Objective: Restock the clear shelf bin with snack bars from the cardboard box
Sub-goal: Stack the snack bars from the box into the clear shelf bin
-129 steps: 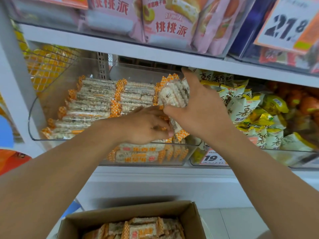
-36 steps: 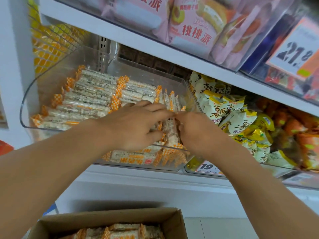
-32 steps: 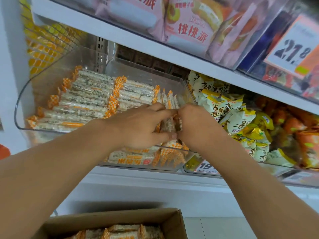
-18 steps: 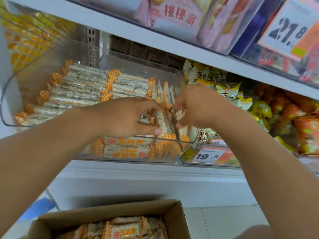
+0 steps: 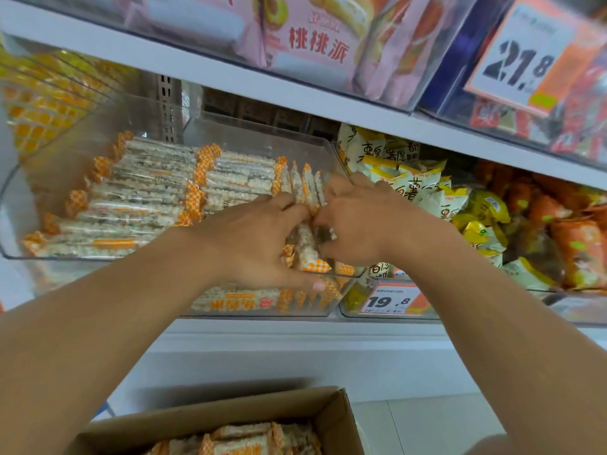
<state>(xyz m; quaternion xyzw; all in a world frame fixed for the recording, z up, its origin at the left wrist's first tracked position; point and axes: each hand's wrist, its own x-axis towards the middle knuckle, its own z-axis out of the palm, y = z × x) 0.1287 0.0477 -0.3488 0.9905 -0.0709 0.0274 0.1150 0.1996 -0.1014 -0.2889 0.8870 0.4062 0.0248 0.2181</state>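
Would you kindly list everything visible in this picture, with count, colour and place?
Clear plastic shelf bin: one, transparent, middle shelf, left.
Wrapped snack bars: many, white with orange-checked ends, rows inside the bin.
Brown cardboard box: one, below the shelf, more bars inside.
Yellow-white snack bags: several, neighbouring bin, right.
Orange packets: several, far right.
Pink pie packs: several, top shelf.
Price tags: 19.8, 27.8.
Left hand: grips upright bars.
Right hand: grips the same bars.

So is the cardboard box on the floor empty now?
No, not empty. The open cardboard box still shows snack bars in orange-checked wrappers. How many lie underneath, I cannot tell.
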